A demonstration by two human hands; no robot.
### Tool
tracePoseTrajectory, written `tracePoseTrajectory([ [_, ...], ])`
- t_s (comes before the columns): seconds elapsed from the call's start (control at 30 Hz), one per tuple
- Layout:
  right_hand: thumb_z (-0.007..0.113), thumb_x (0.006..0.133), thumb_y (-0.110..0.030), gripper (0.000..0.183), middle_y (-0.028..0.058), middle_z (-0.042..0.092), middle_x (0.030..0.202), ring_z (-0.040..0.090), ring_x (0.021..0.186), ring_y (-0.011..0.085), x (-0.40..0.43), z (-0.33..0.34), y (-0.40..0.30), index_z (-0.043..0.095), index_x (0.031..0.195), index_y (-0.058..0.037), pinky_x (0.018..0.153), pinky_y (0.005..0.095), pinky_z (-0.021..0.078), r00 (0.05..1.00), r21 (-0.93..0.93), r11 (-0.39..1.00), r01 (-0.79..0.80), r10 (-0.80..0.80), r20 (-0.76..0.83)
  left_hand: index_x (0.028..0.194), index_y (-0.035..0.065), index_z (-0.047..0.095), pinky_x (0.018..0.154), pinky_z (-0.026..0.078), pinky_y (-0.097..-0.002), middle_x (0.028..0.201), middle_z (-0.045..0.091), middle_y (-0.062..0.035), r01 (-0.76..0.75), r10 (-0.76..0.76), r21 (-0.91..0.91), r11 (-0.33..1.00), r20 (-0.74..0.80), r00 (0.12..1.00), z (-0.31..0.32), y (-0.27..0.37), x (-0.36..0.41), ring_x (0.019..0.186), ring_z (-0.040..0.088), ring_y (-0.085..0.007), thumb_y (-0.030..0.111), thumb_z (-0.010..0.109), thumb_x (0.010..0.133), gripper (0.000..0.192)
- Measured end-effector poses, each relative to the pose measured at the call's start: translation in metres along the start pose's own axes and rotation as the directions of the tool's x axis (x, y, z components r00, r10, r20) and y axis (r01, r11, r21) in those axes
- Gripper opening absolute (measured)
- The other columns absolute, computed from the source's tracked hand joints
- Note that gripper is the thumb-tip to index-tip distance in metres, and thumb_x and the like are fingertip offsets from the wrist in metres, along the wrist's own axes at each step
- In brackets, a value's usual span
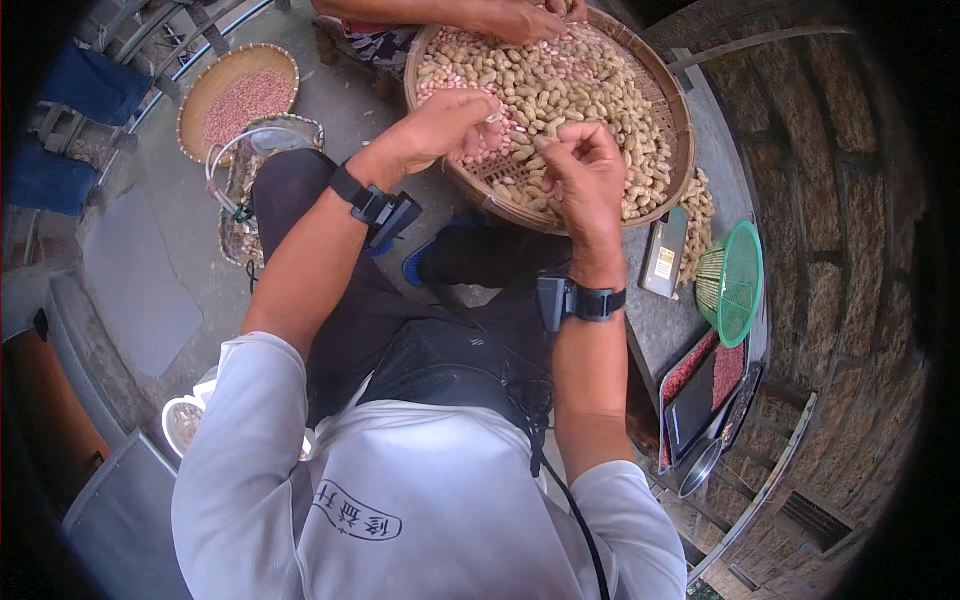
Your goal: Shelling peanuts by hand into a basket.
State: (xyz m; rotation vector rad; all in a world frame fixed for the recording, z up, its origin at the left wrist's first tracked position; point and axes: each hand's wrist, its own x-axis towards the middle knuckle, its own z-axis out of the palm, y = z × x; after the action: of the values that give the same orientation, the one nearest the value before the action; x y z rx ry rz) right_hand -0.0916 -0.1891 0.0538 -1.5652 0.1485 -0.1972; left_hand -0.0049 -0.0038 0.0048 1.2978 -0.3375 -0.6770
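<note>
A large round woven bamboo basket (pixel 679 112) holds unshelled peanuts (pixel 630 142) and pink shelled kernels (pixel 442 79). Over its near left rim is my left hand (pixel 454 127), fingers curled, with a small pale bit, seemingly peanut shell, at the thumb tip. My right hand (pixel 592 169) hovers above the basket's near side, its thumb and forefinger bent close together. Peanuts lie right behind those fingertips, so whether anything is pinched there is unclear. Some of the basket's weave shows between my hands.
Another person's hands (pixel 525 22) work at the basket's far edge. Leftward are a shallow basket of kernels (pixel 247 105) and a handled basket with shells (pixel 247 217). Rightward are a phone (pixel 664 251), loose peanuts (pixel 697 217), a green colander (pixel 739 285) and a kernel tray (pixel 727 375).
</note>
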Motion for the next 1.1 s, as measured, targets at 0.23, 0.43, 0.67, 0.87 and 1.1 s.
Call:
tracePoseTrajectory([
  [0.23,0.071,0.082,-0.005,0.016,0.0052,0.065,0.084,0.061,0.074,0.0112,0.016,0.019,-0.005,0.063,0.095,0.0016,0.067,0.0255,0.0498,0.959,-0.136,0.986,0.100,-0.059,0.277,0.101,0.0024,0.061,0.043,0.040,-0.0240,0.082,0.063,-0.0069,0.076,-0.045,-0.378,0.923,0.090,0.995,0.014,-0.004,0.003,0.060,0.057,-0.0108,0.024,0.047,0.095,0.027],
  [0.43,0.066,0.080,-0.018,0.018,0.0153,0.066,0.086,0.066,0.082,0.0319,0.043,0.010,0.001,0.066,0.092,-0.0044,0.070,0.0419,0.0517,0.922,-0.859,0.338,0.386,-0.155,0.354,0.090,0.0065,0.061,0.047,0.035,-0.0221,0.081,0.060,-0.0030,0.020,-0.099,-0.359,0.933,-0.205,0.974,0.001,0.002,0.007,0.060,0.051,-0.0100,0.027,0.051,0.089,0.023],
  [0.67,0.064,0.082,-0.024,0.019,0.0177,0.066,0.090,0.064,0.083,0.0391,0.049,0.006,0.013,0.065,0.091,-0.0064,0.072,0.0482,0.0503,0.931,-0.916,0.190,0.352,0.025,0.363,0.091,0.0098,0.062,0.044,0.033,-0.0182,0.080,0.060,0.0004,-0.039,0.010,-0.109,0.993,-0.254,0.967,0.001,-0.004,0.005,0.061,0.049,-0.0052,0.025,0.055,0.091,0.017],
  [0.87,0.063,0.094,-0.025,0.023,-0.0016,0.057,0.075,0.053,0.064,0.0055,0.028,0.008,-0.006,0.061,0.101,-0.0034,0.052,0.0195,0.0422,0.945,-0.320,0.936,-0.146,0.227,0.235,0.093,0.0084,0.061,0.045,0.034,-0.0174,0.081,0.061,0.0004,-0.026,0.009,-0.127,0.992,-0.134,0.991,0.005,-0.001,0.000,0.062,0.051,-0.0050,0.023,0.051,0.093,0.018],
  [1.1,0.059,0.095,-0.022,0.019,-0.0012,0.058,0.076,0.051,0.062,0.0047,0.013,0.007,-0.006,0.061,0.103,-0.0044,0.048,0.0197,0.0408,0.947,-0.231,0.958,-0.168,0.222,0.232,0.100,0.0084,0.059,0.046,0.033,-0.0168,0.082,0.060,0.0008,-0.097,0.098,-0.045,0.994,0.017,0.995,0.017,-0.009,-0.001,0.062,0.051,-0.0034,0.031,0.052,0.099,0.024],
])
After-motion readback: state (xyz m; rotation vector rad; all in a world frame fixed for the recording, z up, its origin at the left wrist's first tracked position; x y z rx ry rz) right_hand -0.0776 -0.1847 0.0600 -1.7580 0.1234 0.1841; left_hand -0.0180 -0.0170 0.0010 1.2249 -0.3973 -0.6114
